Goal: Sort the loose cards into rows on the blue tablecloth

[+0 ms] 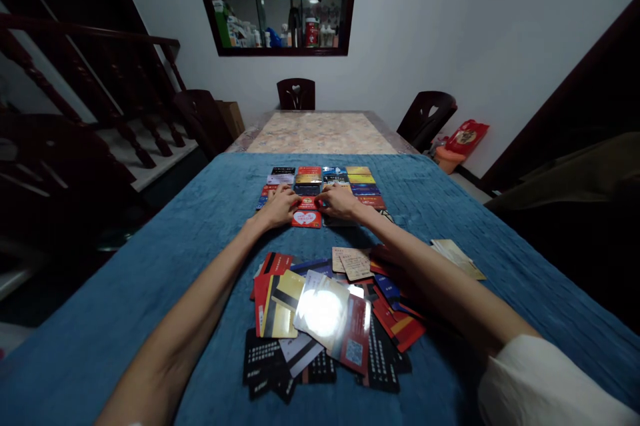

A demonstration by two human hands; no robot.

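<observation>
We see both arms stretched fwd over the blue cloth point(210, 233), forearms slanting in from the near L and near R corners so the hands almost meet at mid-table. L forearm point(200, 326) is bare; R forearm point(435, 286) comes out of a pale sleeve point(545, 379), crossing above the R side of the near pile.

L hand point(281, 205) is palm down, knuckles bent, fingertips at the L edge of a red card point(307, 203). R hand point(337, 201) is also palm down, fingers pointing L, tips at the same card's R edge. Fingertips of the 2 hands sit apart w/ the card btwn them; we can't tell if either hand's own fingers pinch it.

That card lies in a grid of cards in approx. 4 columns, 2nd col. from L, btwn a dark card point(307, 190) on the far side and a red heart card point(306, 219) on the near side. Yellow cards point(360, 175) are at far R of the grid.

Nearer us, a loose pile of cards point(280, 316) overlaps at all angles, one w/ bright glare; a small stack point(457, 258) lies to its R.
</observation>
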